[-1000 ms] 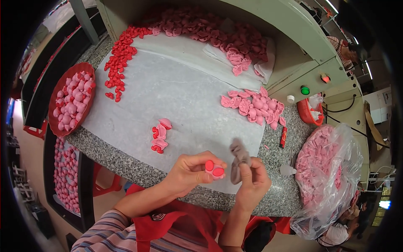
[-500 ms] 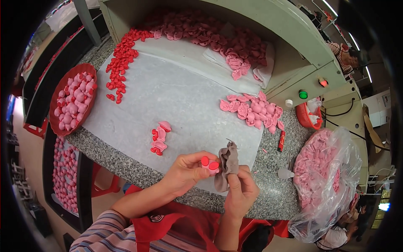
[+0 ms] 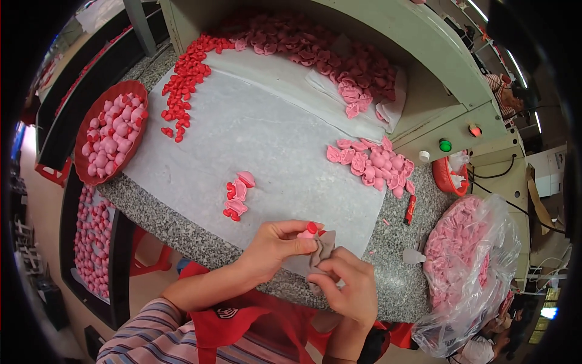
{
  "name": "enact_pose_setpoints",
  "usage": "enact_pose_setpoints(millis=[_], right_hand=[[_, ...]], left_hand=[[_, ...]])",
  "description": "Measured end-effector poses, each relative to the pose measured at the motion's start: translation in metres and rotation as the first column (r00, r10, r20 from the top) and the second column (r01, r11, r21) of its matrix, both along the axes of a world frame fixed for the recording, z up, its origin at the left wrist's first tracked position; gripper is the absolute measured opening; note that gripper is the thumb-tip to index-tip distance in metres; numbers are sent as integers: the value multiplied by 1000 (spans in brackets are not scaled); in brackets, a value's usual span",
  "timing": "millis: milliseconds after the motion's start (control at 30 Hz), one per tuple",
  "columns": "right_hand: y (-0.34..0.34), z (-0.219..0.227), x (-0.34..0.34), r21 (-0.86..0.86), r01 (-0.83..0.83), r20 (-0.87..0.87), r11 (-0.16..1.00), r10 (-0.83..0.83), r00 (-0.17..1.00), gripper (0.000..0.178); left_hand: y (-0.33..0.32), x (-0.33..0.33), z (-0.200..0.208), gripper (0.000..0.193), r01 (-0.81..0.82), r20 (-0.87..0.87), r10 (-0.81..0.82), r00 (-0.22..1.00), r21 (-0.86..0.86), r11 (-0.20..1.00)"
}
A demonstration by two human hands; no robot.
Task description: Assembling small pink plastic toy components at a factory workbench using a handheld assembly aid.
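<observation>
My left hand (image 3: 274, 250) pinches a small pink piece with red parts (image 3: 310, 230) between thumb and fingers. A crumpled grey cloth (image 3: 324, 247) presses against that piece, and my right hand (image 3: 350, 284) grips the cloth with bent fingers. Part of the pink piece is hidden behind the cloth and my fingers. Beyond my left hand, a short row of pink shells with red bits (image 3: 237, 195) lies on the white sheet (image 3: 273, 133).
A red bowl (image 3: 140, 134) of pink balls stands at left. Small red pieces (image 3: 185, 79) and pink shells (image 3: 373, 164) lie on the sheet. To the right are a red tube (image 3: 410, 209), a small squeeze bottle (image 3: 413, 256) and a plastic-covered heap of pink pieces (image 3: 451, 255).
The grey cloth has come over against the pink piece, covering part of it. My right hand has changed its grip on the cloth. The piece has turned in my left hand.
</observation>
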State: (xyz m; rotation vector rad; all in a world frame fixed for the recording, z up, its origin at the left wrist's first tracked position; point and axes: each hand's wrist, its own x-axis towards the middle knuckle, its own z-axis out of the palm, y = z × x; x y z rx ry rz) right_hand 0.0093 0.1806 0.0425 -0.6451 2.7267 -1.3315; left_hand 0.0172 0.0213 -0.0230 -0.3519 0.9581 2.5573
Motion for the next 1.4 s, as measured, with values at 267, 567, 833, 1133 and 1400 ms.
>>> enact_pose_setpoints(millis=[267, 567, 833, 1133, 1400], right_hand=[[50, -12, -12, 312, 635, -343, 707, -539, 769, 27], [5, -13, 0, -51, 396, -154, 917, -399, 904, 26], [8, -15, 2, -95, 390, -220, 916, -402, 889, 22], [97, -72, -78, 409, 785, -533, 466, -576, 620, 24], [38, -16, -28, -382, 649, 134, 659, -655, 744, 17]], left_hand=[[0, -2, 19, 36, -120, -285, 11, 958, -368, 922], [-7, -6, 3, 32, 106, -32, -103, 994, 137, 985], [-6, -7, 0, 34, 125, -7, -128, 992, 266, 956], [0, -2, 1, 36, 36, -76, -18, 997, 248, 968], [4, -5, -5, 34, 5, -107, 19, 994, 216, 976]])
